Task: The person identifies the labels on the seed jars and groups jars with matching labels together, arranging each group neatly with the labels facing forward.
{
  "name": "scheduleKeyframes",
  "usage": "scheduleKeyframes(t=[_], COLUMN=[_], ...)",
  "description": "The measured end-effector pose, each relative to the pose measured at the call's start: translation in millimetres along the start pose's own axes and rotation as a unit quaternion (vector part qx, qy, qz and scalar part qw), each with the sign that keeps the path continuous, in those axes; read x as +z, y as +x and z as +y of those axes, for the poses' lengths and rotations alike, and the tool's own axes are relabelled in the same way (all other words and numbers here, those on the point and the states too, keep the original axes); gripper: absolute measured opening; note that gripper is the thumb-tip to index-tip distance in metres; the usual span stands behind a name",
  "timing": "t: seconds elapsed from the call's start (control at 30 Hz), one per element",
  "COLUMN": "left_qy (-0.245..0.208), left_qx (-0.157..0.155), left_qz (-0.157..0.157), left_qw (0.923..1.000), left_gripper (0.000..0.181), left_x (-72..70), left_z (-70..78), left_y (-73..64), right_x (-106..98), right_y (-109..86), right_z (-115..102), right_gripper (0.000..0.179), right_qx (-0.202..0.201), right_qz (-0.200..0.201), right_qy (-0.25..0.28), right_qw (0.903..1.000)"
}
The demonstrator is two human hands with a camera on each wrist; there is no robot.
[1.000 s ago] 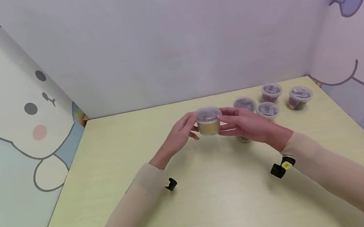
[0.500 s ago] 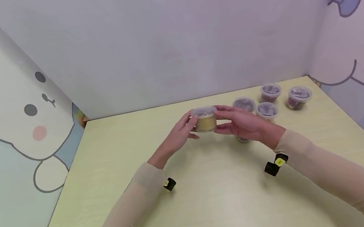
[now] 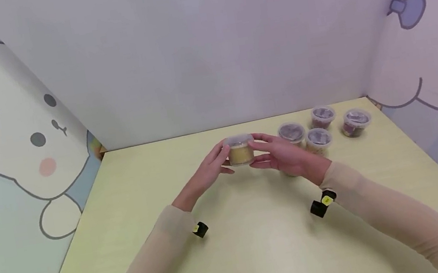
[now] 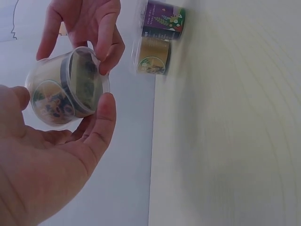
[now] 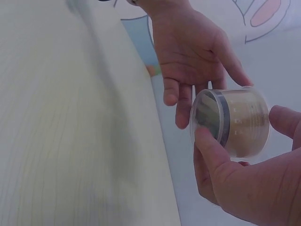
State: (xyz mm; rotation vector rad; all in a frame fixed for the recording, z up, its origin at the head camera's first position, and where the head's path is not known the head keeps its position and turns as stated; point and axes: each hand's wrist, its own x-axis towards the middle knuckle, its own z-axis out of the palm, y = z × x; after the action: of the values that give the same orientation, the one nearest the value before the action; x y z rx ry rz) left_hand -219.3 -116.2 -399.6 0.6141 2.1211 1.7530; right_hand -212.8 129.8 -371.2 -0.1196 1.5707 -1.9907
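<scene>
A clear plastic cup (image 3: 241, 153) with a lid and a yellowish label or filling is held up over the table between both hands. My left hand (image 3: 210, 169) grips its left side, thumb in front. From the opposite side, my right hand (image 3: 284, 154) grips it between thumb and fingers. In the left wrist view the cup (image 4: 66, 89) lies tilted on its side relative to that camera, and a printed round mark shows through its wall. The right wrist view shows the same cup (image 5: 233, 122), with a dark band near the lid.
Several lidded cups stand at the table's back right, including a purple one (image 3: 356, 122), one behind it (image 3: 323, 116) and a paler one (image 3: 319, 140). Another is mostly hidden behind my right hand. Walls with cartoon prints enclose the pale yellow table (image 3: 257, 245).
Both hands have shifted a little to the left with the cup between them. The head view has tilted slightly. The other cups stay where they stood.
</scene>
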Motion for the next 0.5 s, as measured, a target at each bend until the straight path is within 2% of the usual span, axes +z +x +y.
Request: scheduleKeyframes(t=[0.23, 0.5], left_qy=[-0.006, 0.006], left_qx=[0.006, -0.002], left_qz=[0.002, 0.001], left_qw=[1.0000, 1.0000], left_gripper=[0.059, 0.056], left_x=[-2.4, -2.7], left_z=[-1.2, -3.4], left_y=[-7.8, -13.3], right_x=[4.7, 6.1], right_y=[3.5, 3.3], right_z=[3.3, 8.8], right_gripper=[0.073, 0.073], right_qx=[-0.004, 0.006], right_qz=[-0.011, -0.012], right_qy=[-0.004, 0.014], right_qw=[0.9999, 0.9998])
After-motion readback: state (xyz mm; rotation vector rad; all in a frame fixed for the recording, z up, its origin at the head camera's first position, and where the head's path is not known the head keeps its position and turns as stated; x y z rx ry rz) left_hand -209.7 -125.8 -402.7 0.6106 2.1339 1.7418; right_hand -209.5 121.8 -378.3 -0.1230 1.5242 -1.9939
